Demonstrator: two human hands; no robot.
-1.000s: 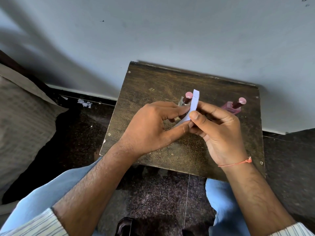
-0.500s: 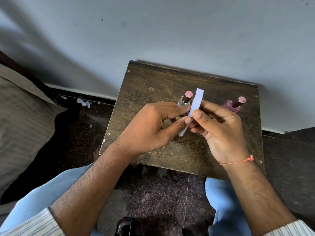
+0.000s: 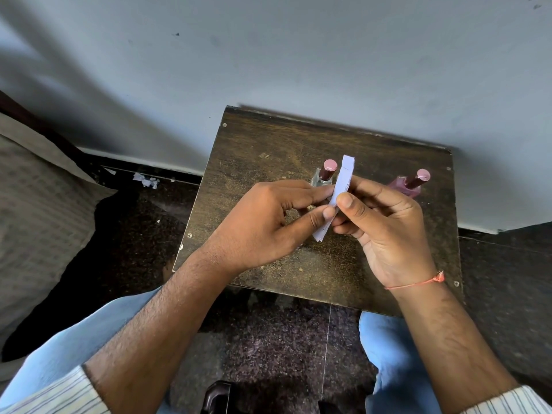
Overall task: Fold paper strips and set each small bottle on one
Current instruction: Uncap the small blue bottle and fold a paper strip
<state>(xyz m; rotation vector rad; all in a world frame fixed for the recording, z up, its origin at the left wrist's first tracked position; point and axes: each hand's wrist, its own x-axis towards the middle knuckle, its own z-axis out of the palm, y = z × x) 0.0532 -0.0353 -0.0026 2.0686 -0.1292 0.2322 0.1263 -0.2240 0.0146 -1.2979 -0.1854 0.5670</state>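
Pale grey wall (image 3: 298, 55) at the back, dark speckled floor (image 3: 268, 339) below, w/ a small dark-brown scuffed wooden table (image 3: 268, 138) pushed up against the wall. Person sits facing it, light-blue trouser knees at both sides of the near edge.

Both hands are raised over the table's middle, sharing one narrow white paper strip (image 3: 343, 177). Strip stands nearly upright, slightly tilted, top end free above the fingers, bottom end poking out below them. Left hand (image 3: 263, 222) pinches the strip's lower part btwn thumb & forefinger. Right hand (image 3: 385, 231) grips it from the other side, thumb pressed on the front face approx. mid-strip, remaining fingers curled behind. Thin orange thread (image 3: 418, 282) circles the right wrist.

Two small bottles stand on the table behind the hands, well apart: clear glass bottle w/ dark-red neck & pink cap (image 3: 326, 172) just left of the strip, partly hidden by the left fingers; pink-filled glass bottle w/ same kind of cap (image 3: 410, 183) on the right, behind the right hand. Can't tell if any paper lies under either.

White paper scraps (image 3: 146, 180) lie on the floor left of the table, near the wall.
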